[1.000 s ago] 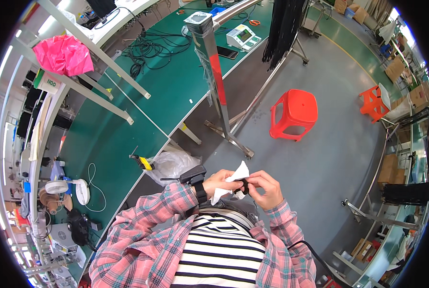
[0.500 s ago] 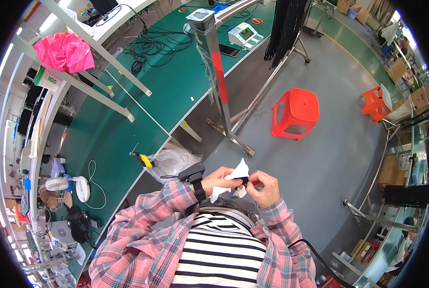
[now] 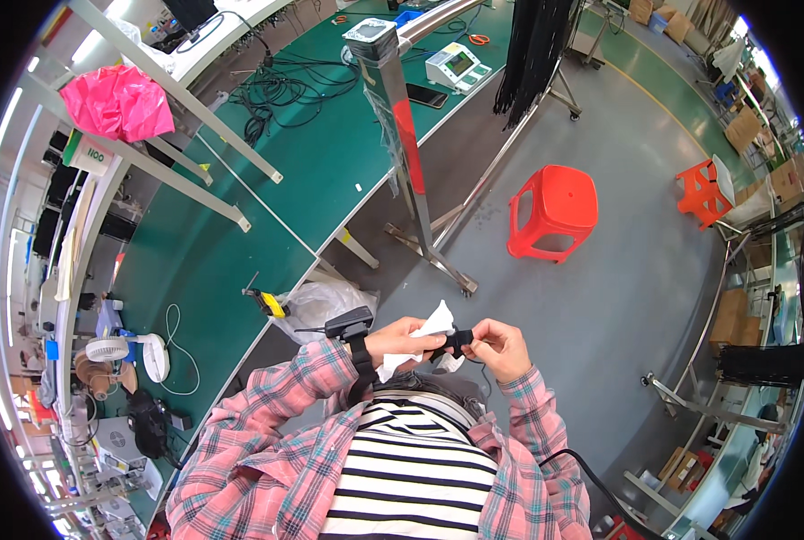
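My left hand [image 3: 395, 342] is closed on a crumpled white tissue or cloth [image 3: 438, 319], whose corners stick out above and below the fingers. Between my hands sits a small black piece [image 3: 458, 341], perhaps a connector; its exact kind is too small to make out. The left fingers hold it through or against the white sheet. At its other end my right hand [image 3: 503, 349] is closed in a pinch, thumb and forefinger touching the black piece. Both hands are in front of my waist. On my left wrist is a black strapped device [image 3: 352, 324].
A long green worktable [image 3: 276, 225] runs along the left, with a yellow-and-black tool [image 3: 267, 302] at its edge and a clear plastic bag [image 3: 325, 306] beside it. A metal post [image 3: 402, 135] stands ahead. Red stools [image 3: 569, 198] stand on the grey floor to the right.
My right hand has shifted slightly right and its fingers have opened out a little. More of the black piece shows between the hands. The white sheet has moved slightly left.
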### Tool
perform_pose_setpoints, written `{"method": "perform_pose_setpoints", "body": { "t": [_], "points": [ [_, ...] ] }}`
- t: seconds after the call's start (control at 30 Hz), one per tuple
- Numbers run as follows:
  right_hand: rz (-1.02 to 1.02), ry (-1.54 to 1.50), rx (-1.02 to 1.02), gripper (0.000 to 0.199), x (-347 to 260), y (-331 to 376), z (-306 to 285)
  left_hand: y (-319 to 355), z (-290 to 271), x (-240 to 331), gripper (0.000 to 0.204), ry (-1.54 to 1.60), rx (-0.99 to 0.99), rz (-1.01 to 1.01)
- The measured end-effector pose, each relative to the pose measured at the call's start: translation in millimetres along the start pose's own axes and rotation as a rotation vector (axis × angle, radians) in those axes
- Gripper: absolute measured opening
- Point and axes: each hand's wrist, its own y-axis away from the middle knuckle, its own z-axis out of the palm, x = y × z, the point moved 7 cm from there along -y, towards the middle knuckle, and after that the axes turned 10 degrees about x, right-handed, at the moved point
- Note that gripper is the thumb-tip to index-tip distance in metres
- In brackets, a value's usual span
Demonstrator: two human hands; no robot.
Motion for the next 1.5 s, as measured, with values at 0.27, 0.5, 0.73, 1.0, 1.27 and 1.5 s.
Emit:
{"method": "perform_pose_setpoints", "body": {
  "t": [0.27, 0.5, 0.73, 1.0, 1.27, 1.5],
  "points": [
    [-0.359, 0.172, 0.197, 0.028, -29.8, 8.1, 18.7, -7.5, -1.1, -3.2, 0.023, 0.039, 0.095, -0.058],
    [-0.542, 0.436, 0.204, 0.043, -38.3, 10.1, 23.0, -6.3, -6.3, -5.2, 0.021, 0.05, 0.097, -0.056],
    [-0.522, 0.443, 0.201, 0.04, -37.3, 12.0, 27.9, -6.7, -4.1, -2.2, 0.023, -0.033, 0.149, -0.023],
    [-0.337, 0.067, 0.322, 0.033, -12.4, 3.3, 17.2, -5.1, -6.9, 0.8, 0.019, 0.078, 0.116, 0.005],
    [-0.61, 0.487, 0.391, 0.03, -36.0, 10.9, 28.7, -0.4, -0.5, 5.3, 0.019, 0.048, 0.077, 0.005],
    [-0.66, 0.528, 0.532, 0.027, -37.0, 7.8, 27.2, -6.9, 0.2, 12.8, 0.027, -0.007, 0.075, 0.099]
  ]
}}
